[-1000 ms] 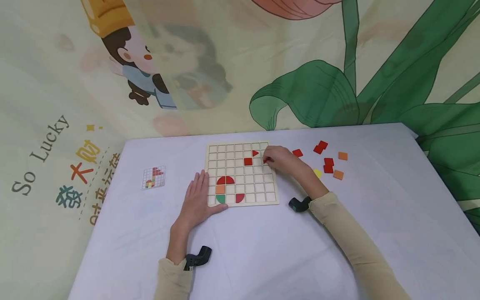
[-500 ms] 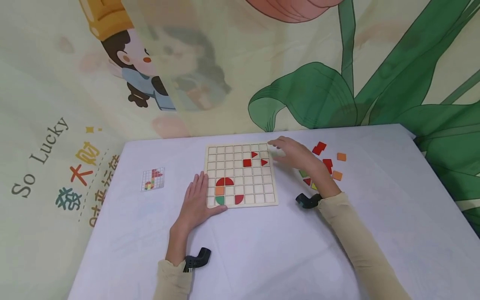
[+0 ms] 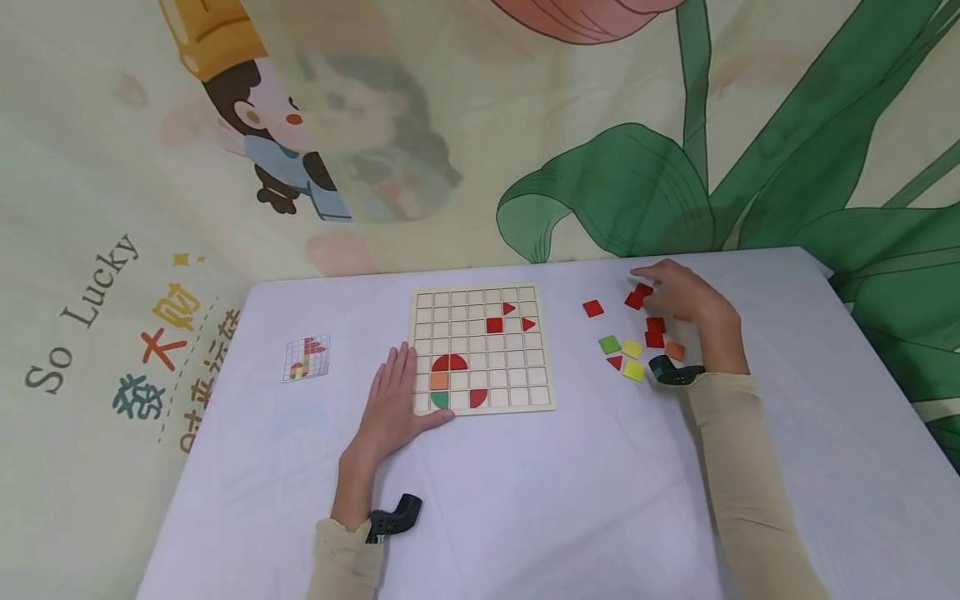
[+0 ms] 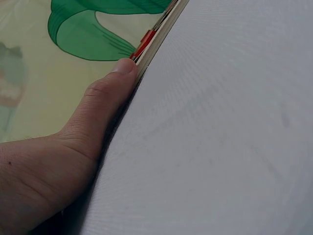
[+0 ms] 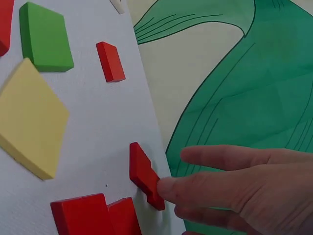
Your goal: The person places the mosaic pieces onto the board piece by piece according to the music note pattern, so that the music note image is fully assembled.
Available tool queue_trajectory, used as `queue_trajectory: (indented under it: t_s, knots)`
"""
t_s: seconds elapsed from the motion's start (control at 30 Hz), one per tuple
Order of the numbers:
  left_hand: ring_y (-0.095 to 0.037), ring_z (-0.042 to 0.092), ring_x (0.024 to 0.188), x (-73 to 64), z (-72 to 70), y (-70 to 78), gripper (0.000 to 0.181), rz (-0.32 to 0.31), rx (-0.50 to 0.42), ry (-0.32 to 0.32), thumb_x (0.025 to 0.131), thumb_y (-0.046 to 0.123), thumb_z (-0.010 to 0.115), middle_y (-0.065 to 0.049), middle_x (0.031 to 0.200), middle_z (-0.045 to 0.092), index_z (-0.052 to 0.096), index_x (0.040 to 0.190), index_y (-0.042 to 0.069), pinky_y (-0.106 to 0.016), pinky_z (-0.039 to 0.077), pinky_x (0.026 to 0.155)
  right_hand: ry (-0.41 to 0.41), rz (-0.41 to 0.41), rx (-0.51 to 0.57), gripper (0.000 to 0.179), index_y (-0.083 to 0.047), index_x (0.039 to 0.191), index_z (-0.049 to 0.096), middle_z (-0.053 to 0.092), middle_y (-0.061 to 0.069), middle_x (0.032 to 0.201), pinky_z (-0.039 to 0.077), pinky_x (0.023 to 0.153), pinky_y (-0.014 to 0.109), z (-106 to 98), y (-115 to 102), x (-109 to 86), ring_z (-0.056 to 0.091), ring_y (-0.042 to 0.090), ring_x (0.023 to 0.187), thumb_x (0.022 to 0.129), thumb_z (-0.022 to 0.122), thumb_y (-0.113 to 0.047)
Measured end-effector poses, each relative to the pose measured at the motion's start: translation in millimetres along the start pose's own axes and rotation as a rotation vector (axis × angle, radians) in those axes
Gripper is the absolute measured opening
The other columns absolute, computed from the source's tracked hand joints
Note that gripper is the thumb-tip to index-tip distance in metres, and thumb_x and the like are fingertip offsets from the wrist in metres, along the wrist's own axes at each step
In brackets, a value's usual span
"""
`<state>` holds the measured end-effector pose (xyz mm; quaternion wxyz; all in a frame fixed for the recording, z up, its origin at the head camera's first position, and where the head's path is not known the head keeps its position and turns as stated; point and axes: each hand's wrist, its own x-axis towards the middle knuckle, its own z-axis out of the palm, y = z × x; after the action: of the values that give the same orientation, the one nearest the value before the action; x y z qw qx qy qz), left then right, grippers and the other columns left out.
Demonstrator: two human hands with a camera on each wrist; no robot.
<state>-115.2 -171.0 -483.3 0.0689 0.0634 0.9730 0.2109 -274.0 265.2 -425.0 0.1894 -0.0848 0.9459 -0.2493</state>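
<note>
A light wooden grid board [image 3: 480, 358] lies on the table, bearing a red square, two small red triangles, several red quarter-circles, an orange square and a green quarter-circle. My left hand [image 3: 390, 400] rests flat against its lower left corner, fingers along the left side and thumb [image 4: 110, 93] at the near edge. My right hand [image 3: 686, 292] is over the loose tiles at the right, its fingers extended. In the right wrist view, one fingertip [image 5: 168, 188] touches or nearly touches a pair of overlapping red square tiles [image 5: 142, 169]; no tile is pinched.
Nearer me than that pair lie more red squares [image 3: 655, 333], an orange square [image 3: 675, 351], yellow squares [image 3: 633, 371], a green square [image 3: 610, 344] and a red triangle [image 3: 615, 362]. One red square [image 3: 593, 308] lies apart. A printed pattern card [image 3: 306, 358] lies left of the board.
The right hand has let go of a small red triangle on the board's right column and moved right, across to the loose red tiles. The left hand stays at the board's corner.
</note>
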Motion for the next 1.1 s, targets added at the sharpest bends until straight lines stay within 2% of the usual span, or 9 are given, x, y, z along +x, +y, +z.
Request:
queue_trajectory:
  t_s: [0.2, 0.47, 0.63, 0.77, 1.1]
  knots:
    - [-0.033, -0.002, 0.153, 1.0, 0.3, 0.0, 0.119, -0.001, 0.001, -0.002, 0.077, 0.061, 0.071, -0.015, 0.165, 0.003, 0.004, 0.155, 0.002, -0.051, 0.006, 0.124, 0.017, -0.032, -0.072, 0.060, -0.004, 0.144, 0.044, 0.040, 0.029, 0.139, 0.050, 0.097, 0.057, 1.9, 4.5, 3.3, 0.040, 0.044, 0.122, 0.086, 0.061, -0.001]
    - [-0.033, -0.001, 0.153, 2.4, -0.3, 0.2, 0.118, 0.003, -0.002, 0.008, 0.077, 0.060, 0.071, -0.015, 0.165, 0.005, 0.006, 0.155, 0.002, -0.051, 0.007, 0.124, 0.037, -0.073, -0.112, 0.050, -0.002, 0.134, 0.055, 0.047, 0.029, 0.127, 0.053, 0.092, 0.055, 5.1, 5.3, 4.5, 0.045, 0.042, 0.114, 0.085, 0.058, 0.005]
    - [-0.033, -0.001, 0.153, 1.9, 0.1, 0.2, 0.119, -0.002, 0.012, -0.006, 0.077, 0.062, 0.070, -0.015, 0.165, 0.004, 0.006, 0.155, 0.001, -0.051, 0.007, 0.124, 0.036, -0.039, -0.093, 0.048, 0.001, 0.133, 0.055, 0.046, 0.029, 0.124, 0.052, 0.093, 0.055, 8.0, 7.5, 4.1, 0.044, 0.043, 0.114, 0.086, 0.059, 0.005]
    - [-0.034, -0.001, 0.153, 2.0, 0.4, 0.9, 0.118, 0.011, 0.008, 0.007, 0.076, 0.061, 0.071, -0.016, 0.165, 0.004, 0.006, 0.155, 0.001, -0.052, 0.008, 0.124, 0.067, -0.016, -0.066, 0.044, 0.002, 0.130, 0.056, 0.047, 0.028, 0.125, 0.051, 0.095, 0.056, 9.5, 9.5, 4.4, 0.045, 0.043, 0.114, 0.086, 0.059, 0.005]
    - [-0.033, -0.001, 0.153, -0.1, -0.8, 2.0, 0.118, 0.001, -0.001, 0.000, 0.077, 0.059, 0.071, -0.015, 0.165, 0.004, 0.005, 0.155, 0.001, -0.052, 0.007, 0.124, 0.101, 0.027, -0.036, 0.042, 0.005, 0.128, 0.055, 0.050, 0.027, 0.127, 0.050, 0.094, 0.057, 10.8, 14.9, 5.5, 0.047, 0.042, 0.113, 0.088, 0.060, -0.006]
